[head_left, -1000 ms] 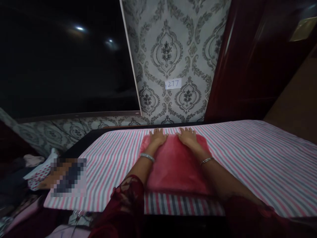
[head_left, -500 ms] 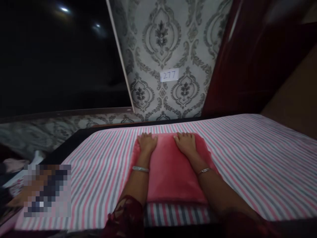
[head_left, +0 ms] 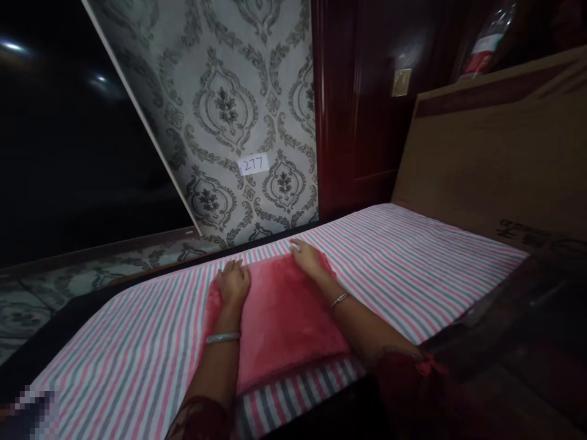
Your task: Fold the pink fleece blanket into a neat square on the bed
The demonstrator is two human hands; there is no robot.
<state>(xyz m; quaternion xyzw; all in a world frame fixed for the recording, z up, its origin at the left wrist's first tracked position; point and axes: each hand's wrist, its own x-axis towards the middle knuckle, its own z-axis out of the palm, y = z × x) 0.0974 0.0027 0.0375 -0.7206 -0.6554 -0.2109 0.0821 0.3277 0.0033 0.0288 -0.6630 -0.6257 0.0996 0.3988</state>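
Left hand: the left hand (head_left: 233, 283) lies palm down and flat on the far left corner of the pink cloth (head_left: 279, 318), fingers spread and released — pressing, not gripping.
Right hand: the right hand (head_left: 306, 256) rests flat on the far right corner of the same cloth, fingers stretched out toward the far edge, nothing clenched in it.
Wrists: a silver bangle (head_left: 222, 337) sits on the left wrist and a thin bracelet (head_left: 339, 299) on the right; dark red lace sleeves cover both forearms nearer the camera.
Pink cloth: a folded, plush-looking rectangle lying flat on the striped sheet (head_left: 403, 256), its near edge close to the sheet's front edge, its far edge under both hands.
Striped sheet: pink, grey and white stripes, spread smooth over the counter (head_left: 41, 348), whose dark edge shows along the left.
Wall: patterned grey damask wallpaper (head_left: 229, 110) behind the counter, bearing a small white label (head_left: 254, 164) that reads 277.
Right side: a dark red wooden door (head_left: 362, 104) stands beside the wallpaper — next to it a brown cardboard sheet (head_left: 490, 159) leans at the far right end of the counter.
Left side: a dark glossy panel (head_left: 68, 153) with 2 light reflections.
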